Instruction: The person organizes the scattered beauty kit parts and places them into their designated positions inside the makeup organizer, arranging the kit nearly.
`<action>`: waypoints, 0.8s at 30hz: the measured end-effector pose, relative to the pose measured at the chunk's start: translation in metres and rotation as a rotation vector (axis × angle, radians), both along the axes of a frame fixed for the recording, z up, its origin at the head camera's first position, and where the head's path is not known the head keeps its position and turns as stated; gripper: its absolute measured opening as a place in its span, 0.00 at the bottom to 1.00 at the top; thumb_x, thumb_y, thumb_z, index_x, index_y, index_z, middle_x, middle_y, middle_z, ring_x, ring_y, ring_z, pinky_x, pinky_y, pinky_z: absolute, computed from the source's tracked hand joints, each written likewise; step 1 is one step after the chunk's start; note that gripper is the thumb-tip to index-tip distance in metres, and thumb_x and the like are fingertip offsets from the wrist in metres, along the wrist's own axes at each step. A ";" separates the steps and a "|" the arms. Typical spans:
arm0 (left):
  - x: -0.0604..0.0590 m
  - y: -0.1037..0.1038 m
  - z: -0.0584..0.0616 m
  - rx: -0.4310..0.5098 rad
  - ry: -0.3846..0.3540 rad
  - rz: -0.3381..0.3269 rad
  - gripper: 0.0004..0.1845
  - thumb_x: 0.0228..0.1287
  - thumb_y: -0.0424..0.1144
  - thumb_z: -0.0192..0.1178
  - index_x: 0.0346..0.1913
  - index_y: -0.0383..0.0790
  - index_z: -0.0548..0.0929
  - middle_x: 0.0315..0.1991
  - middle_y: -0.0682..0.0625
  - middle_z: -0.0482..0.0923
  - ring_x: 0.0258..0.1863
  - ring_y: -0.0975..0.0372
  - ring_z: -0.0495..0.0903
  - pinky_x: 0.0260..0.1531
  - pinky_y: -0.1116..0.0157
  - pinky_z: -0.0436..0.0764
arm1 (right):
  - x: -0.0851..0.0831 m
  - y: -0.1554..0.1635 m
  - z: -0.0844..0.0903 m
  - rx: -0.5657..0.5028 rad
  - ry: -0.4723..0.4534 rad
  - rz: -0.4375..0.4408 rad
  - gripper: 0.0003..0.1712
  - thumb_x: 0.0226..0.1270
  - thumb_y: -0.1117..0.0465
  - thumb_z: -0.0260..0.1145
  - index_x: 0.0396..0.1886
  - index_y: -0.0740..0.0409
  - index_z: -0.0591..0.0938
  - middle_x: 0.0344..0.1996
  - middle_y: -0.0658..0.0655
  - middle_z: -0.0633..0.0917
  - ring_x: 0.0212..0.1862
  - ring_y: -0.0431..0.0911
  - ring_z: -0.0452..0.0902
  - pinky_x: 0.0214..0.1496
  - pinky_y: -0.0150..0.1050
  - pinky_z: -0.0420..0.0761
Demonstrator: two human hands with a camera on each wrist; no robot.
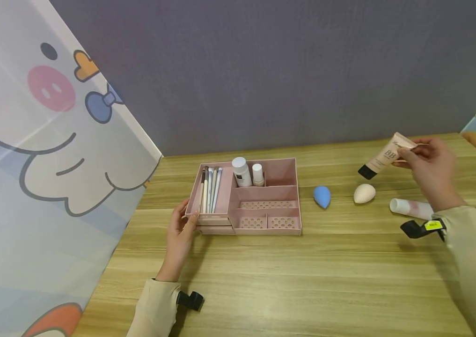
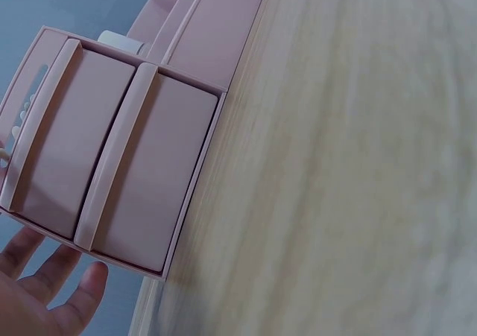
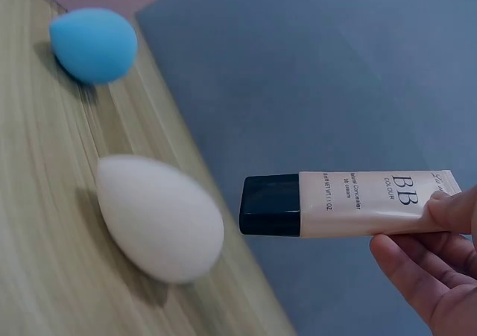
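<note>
My right hand (image 1: pixel 433 171) pinches a beige BB cream tube (image 1: pixel 385 157) near its flat end, in the air, with its black cap pointing down and left. Below the cap lies a cream-white makeup sponge (image 1: pixel 364 193); a blue makeup sponge (image 1: pixel 322 196) is farther left. At the left, my left hand (image 1: pixel 180 236) holds the front left corner of a pink makeup organizer (image 1: pixel 269 197), thumb by the front edge, fingers along the side. Makeup brushes (image 1: pixel 211 189) fill its left section. A white-capped bottle (image 1: pixel 242 173) and a smaller bottle (image 1: pixel 258 174) stand in a back compartment.
A white and pink tube (image 1: pixel 410 208) lies under my right wrist. Two drawers (image 2: pixel 112 146) form the organizer's front left. Behind the wooden table (image 1: pixel 288 281) rises a grey panel (image 1: pixel 280 70), and a cartoon-printed panel (image 1: pixel 52 187) borders the left.
</note>
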State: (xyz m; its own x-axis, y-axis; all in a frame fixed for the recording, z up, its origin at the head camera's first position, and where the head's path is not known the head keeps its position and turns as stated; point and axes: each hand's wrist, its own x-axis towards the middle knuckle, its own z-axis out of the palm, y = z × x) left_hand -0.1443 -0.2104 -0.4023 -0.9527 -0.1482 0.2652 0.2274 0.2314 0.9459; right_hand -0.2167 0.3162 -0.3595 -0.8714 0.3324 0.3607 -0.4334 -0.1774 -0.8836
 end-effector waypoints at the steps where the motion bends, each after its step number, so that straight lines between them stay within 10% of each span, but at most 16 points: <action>1: 0.000 0.000 0.000 0.002 0.001 0.002 0.24 0.74 0.31 0.53 0.70 0.33 0.67 0.59 0.35 0.71 0.45 0.64 0.76 0.35 0.70 0.80 | 0.000 -0.003 0.001 0.015 0.009 -0.001 0.15 0.63 0.83 0.60 0.38 0.61 0.80 0.29 0.51 0.85 0.30 0.37 0.84 0.32 0.28 0.83; 24: 0.001 0.000 0.001 0.006 -0.013 -0.003 0.24 0.75 0.31 0.53 0.71 0.33 0.67 0.61 0.34 0.70 0.44 0.66 0.76 0.35 0.70 0.81 | 0.008 -0.057 0.021 0.530 -0.010 -0.053 0.15 0.67 0.78 0.62 0.47 0.57 0.79 0.32 0.39 0.83 0.35 0.30 0.82 0.36 0.26 0.82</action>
State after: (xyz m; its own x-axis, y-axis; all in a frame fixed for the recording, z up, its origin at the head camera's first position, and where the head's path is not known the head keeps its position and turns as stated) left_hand -0.1435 -0.2105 -0.4010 -0.9565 -0.1467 0.2523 0.2160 0.2254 0.9500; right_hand -0.2083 0.2595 -0.3380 -0.8626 0.1504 0.4829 -0.4209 0.3160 -0.8503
